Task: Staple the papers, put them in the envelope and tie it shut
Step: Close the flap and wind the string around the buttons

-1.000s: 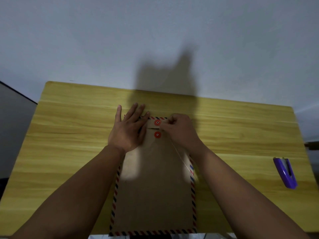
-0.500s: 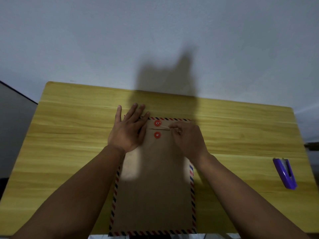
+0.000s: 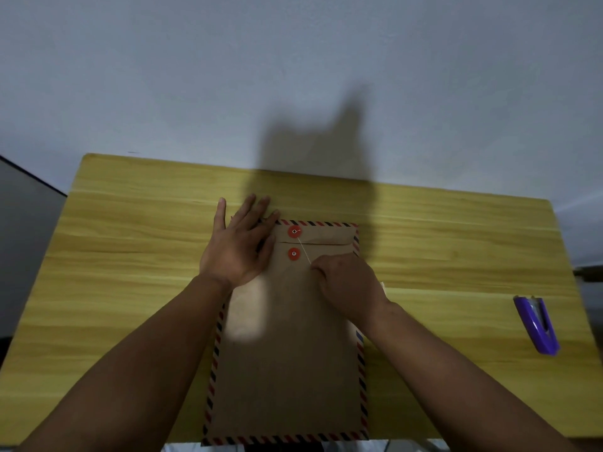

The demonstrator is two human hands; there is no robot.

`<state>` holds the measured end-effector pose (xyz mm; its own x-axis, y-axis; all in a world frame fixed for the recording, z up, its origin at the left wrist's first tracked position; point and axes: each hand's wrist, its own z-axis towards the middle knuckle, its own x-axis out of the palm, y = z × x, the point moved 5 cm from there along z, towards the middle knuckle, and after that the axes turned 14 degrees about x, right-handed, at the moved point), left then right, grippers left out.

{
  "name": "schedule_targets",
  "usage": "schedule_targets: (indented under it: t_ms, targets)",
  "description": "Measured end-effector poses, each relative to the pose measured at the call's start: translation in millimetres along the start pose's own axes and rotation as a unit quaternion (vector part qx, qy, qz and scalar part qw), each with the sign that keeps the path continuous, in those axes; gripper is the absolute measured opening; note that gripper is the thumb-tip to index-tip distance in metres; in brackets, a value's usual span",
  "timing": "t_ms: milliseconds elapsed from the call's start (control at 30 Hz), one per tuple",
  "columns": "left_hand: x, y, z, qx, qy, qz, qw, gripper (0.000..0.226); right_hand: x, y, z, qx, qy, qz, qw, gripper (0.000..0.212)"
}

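Note:
A brown envelope [image 3: 287, 370] with a red, blue and black striped border lies lengthwise on the table, flap folded down at the far end. Two red button discs sit near the flap: the upper disc [image 3: 294, 231] and the lower disc [image 3: 294, 253]. A thin white string [image 3: 304, 249] runs from the upper disc down and right into my right hand [image 3: 347, 287], which pinches it just right of the lower disc. My left hand [image 3: 239, 244] lies flat, fingers spread, on the envelope's top left corner. The papers are not visible.
The yellow wooden table [image 3: 130, 272] backs onto a pale wall. A purple stapler [image 3: 536, 324] lies near the right edge. The envelope's near end reaches the table's front edge.
My right hand has pulled the string from beside the upper disc down and to the right, past the lower disc. My left hand has stayed pressed on the envelope's corner.

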<state>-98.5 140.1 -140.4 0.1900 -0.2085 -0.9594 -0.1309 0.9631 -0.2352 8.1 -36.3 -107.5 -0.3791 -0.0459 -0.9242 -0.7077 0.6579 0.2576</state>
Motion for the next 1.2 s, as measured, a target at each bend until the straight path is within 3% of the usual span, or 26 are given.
schedule_targets:
  t_ms: [133, 300, 367, 500, 633, 800, 933, 1033, 1100, 1200]
  targets:
    - [-3, 1, -2, -0.007, -0.032, -0.013, 0.999, 0.051, -2, 15, -5, -0.045, -0.028, -0.079, 0.995, 0.02]
    - [-1, 0, -1, -0.004, -0.016, -0.006, 1.0, 0.053, -6, 34, -6, -0.065, -0.03, -0.139, 0.988, 0.006]
    - [-1, 0, -1, -0.003, -0.016, -0.007, 1.0, 0.053, -5, 40, -6, -0.08, -0.047, -0.159, 0.983, 0.022]
    - [-1, 1, -1, -0.004, -0.004, -0.003, 1.0, 0.055, 0, 45, 5, -0.062, 0.006, -0.157, 0.986, 0.038]
    - [2, 2, -1, -0.004, 0.016, 0.01, 1.0, 0.054, 2, 43, 13, -0.024, 0.023, -0.11, 0.993, 0.03]
    - [2, 4, 0, 0.0, 0.04, 0.02, 0.999, 0.06, 9, 55, 26, -0.037, 0.126, -0.108, 0.985, 0.025]
    - [-3, 7, 0, -0.01, 0.019, -0.094, 0.995, 0.072, -4, 71, 52, -0.04, 0.159, -0.076, 0.984, 0.016]
    - [-14, 15, -4, 0.02, -0.029, -0.184, 0.982, 0.061, -19, 77, 73, -0.041, 0.148, -0.068, 0.986, 0.009]
    - [-22, 19, -13, 0.031, -0.04, -0.144, 0.988, 0.059, -26, 75, 86, -0.04, 0.134, -0.068, 0.988, 0.013]
    - [-17, 17, -27, 0.047, 0.052, -0.019, 0.997, 0.092, -32, 67, 98, -0.034, 0.112, -0.064, 0.991, 0.009]
